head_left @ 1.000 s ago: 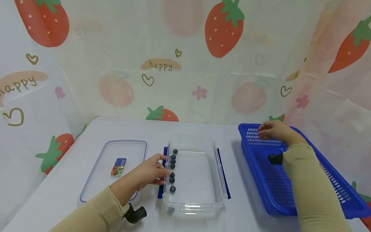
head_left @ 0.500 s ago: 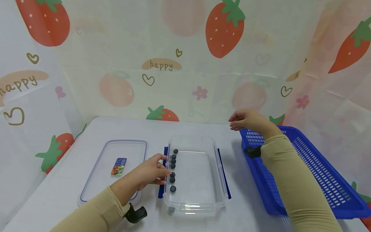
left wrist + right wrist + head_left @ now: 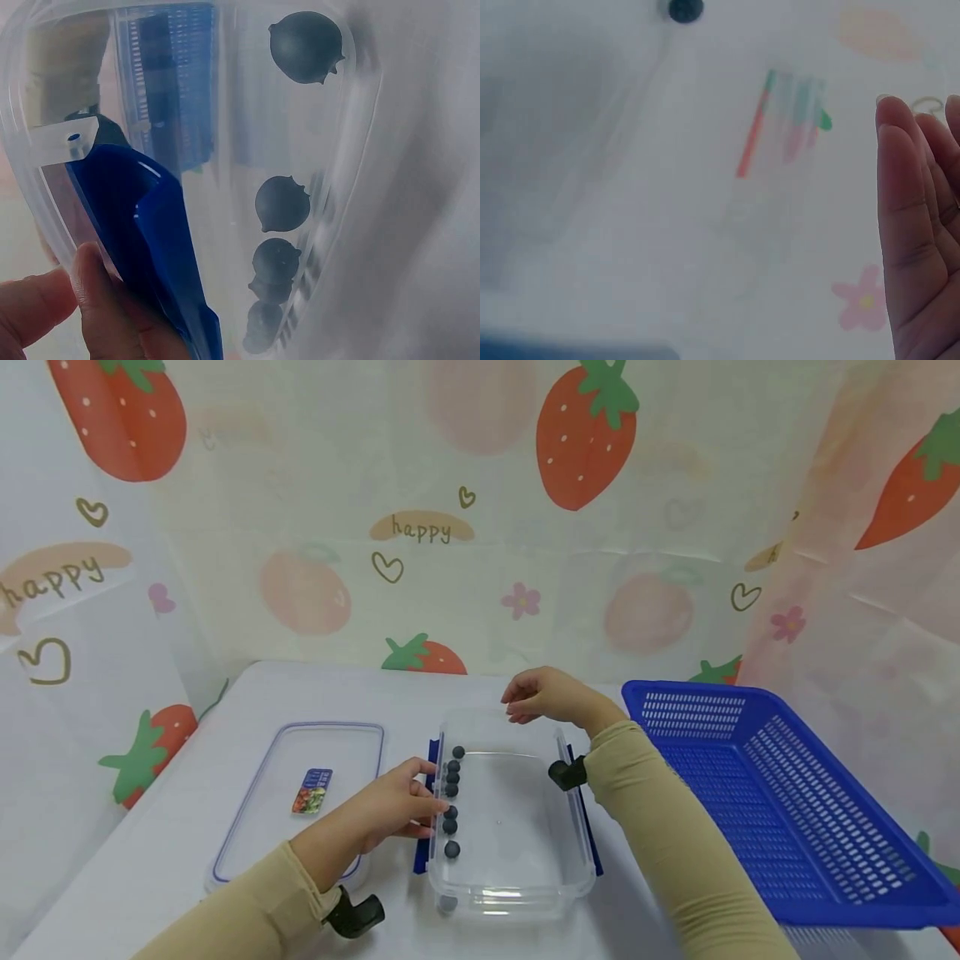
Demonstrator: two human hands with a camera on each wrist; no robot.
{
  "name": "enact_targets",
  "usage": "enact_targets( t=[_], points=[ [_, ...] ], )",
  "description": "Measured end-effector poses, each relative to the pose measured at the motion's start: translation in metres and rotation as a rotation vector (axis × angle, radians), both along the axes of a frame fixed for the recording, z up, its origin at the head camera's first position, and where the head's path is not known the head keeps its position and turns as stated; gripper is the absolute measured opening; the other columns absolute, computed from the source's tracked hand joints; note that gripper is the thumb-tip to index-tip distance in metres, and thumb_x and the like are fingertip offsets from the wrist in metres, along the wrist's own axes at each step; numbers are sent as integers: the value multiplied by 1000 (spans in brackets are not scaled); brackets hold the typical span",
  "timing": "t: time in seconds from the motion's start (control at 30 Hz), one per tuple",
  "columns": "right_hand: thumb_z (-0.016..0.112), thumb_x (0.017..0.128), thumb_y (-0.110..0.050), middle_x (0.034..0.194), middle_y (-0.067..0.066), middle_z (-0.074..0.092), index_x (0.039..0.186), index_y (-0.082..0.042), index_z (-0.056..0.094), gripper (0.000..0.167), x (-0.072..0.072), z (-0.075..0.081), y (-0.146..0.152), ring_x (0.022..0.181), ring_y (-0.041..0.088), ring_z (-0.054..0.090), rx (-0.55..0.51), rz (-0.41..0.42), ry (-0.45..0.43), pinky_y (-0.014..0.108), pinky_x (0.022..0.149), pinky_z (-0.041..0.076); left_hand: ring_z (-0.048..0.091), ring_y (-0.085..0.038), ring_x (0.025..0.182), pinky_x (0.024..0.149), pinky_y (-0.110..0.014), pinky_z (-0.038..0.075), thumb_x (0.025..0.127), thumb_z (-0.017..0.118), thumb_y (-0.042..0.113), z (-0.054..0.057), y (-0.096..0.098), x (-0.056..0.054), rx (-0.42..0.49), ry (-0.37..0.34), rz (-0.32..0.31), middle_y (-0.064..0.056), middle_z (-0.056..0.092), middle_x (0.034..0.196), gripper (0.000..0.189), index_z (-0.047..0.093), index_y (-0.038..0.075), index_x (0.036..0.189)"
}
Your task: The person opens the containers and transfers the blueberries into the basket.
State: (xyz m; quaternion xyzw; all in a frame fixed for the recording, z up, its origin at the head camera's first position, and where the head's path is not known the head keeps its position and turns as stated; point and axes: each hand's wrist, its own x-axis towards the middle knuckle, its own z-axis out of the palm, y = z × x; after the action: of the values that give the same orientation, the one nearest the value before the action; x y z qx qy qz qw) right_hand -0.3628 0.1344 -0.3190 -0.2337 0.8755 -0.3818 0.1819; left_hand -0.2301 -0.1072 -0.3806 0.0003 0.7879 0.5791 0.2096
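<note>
My left hand (image 3: 401,806) grips the left side of a clear plastic box (image 3: 517,890), fingers at its blue clasp (image 3: 142,225) and thumb at the rim. Several dark round blueberries with small pointed crowns, one at the near end (image 3: 452,849), lie in a row along the box's left side. The left wrist view shows them through the wall, the largest-looking blueberry (image 3: 306,46) at the top. Over the far right corner of the box hovers my right hand (image 3: 558,695), its fingers loosely bent and nothing visible between them. Its fingers (image 3: 911,240) look nearly straight in the right wrist view.
A clear lid (image 3: 258,793) with a blue seal lies left of the box, bearing a colourful label (image 3: 311,791). To the right stands a blue perforated basket (image 3: 795,827). A strawberry-print sheet (image 3: 420,602) hangs behind the white table (image 3: 300,689).
My right hand has moved left from over the blue basket to above the box's far right corner. The left hand keeps its hold, and the blueberries in the box have stayed in place.
</note>
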Motion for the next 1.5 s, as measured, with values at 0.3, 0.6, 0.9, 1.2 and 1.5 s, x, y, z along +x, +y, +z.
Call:
enact_targets(
  t=[0.3, 0.6, 0.9, 1.2, 1.5],
  points=[
    [60, 87, -9, 93, 11, 66, 102, 0, 63, 18, -5, -35, -43, 89, 30, 63, 55, 30, -76, 28, 75, 54, 60, -20, 72, 67, -30, 55, 85, 65, 16, 2, -1, 1, 2, -15, -10, -15, 58, 94, 59, 32, 13, 134],
    [60, 87, -8, 92, 13, 66, 105, -1, 63, 19, -7, -50, -56, 82, 22, 64, 104, 37, -111, 27, 74, 53, 60, -20, 71, 67, -30, 55, 85, 64, 15, 1, -1, 1, 3, -10, -10, -15, 59, 93, 59, 32, 12, 134],
    [62, 86, -8, 86, 5, 63, 111, -8, 63, 25, -5, -63, -63, 78, 15, 62, 227, 58, -111, 26, 75, 52, 60, -20, 72, 67, -30, 55, 86, 64, 14, 3, -1, 1, 2, -12, 0, -15, 58, 93, 58, 32, 12, 134],
    [61, 86, -7, 83, 4, 62, 118, -10, 59, 33, -2, -67, -66, 73, 15, 58, 350, 112, -100, 24, 72, 52, 60, -20, 73, 68, -30, 55, 86, 64, 15, 1, -1, 0, 3, -5, -2, -15, 58, 93, 58, 32, 12, 135],
    [61, 86, -8, 81, 4, 62, 115, -12, 59, 29, -3, -76, -70, 72, 15, 58, 335, 132, -92, 24, 72, 51, 60, -20, 72, 68, -30, 55, 85, 65, 16, 0, -1, -1, 4, 0, 0, -15, 58, 92, 60, 32, 12, 135]
  ],
)
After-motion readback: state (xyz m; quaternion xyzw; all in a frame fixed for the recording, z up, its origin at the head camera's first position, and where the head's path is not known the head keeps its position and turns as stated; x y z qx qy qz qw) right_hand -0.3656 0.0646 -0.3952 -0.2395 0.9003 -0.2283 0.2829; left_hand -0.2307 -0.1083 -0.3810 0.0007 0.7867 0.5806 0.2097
